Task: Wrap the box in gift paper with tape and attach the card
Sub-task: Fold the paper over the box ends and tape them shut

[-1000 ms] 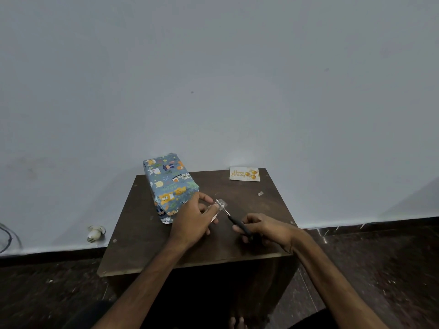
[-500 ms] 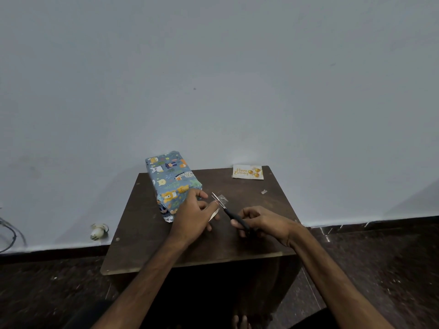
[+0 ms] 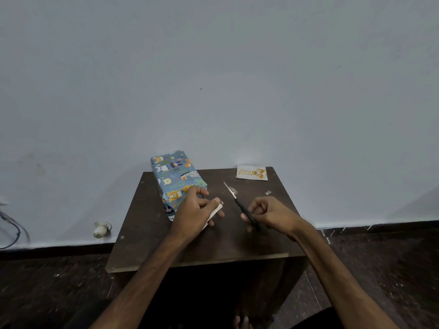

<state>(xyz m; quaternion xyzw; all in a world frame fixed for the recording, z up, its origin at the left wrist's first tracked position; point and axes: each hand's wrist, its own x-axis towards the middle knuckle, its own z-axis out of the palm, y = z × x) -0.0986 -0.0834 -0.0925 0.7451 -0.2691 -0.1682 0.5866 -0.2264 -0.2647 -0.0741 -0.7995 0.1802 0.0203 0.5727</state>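
Observation:
The box (image 3: pixel 175 179), wrapped in blue paper with cartoon animals, stands at the back left of the small dark table (image 3: pixel 213 243). My left hand (image 3: pixel 194 210) is just in front of it and pinches a roll of clear tape (image 3: pixel 215 211), most of it hidden behind the fingers. My right hand (image 3: pixel 268 213) grips black-handled scissors (image 3: pixel 240 205) whose blades point up and left, apart from the tape. A short piece of clear tape (image 3: pixel 234 192) hangs at the blades. The white birthday card (image 3: pixel 252 172) lies at the table's back right corner.
A tiny scrap (image 3: pixel 268 192) lies right of the scissors. A pale wall rises straight behind the table. On the dark floor by the wall at the left sit a white bulb-like object (image 3: pixel 101 229) and some cables (image 3: pixel 14 231).
The scissors have drawn away to the right from the tape roll, taking a cut piece of tape with them. My left hand with the roll has dropped a little toward the table.

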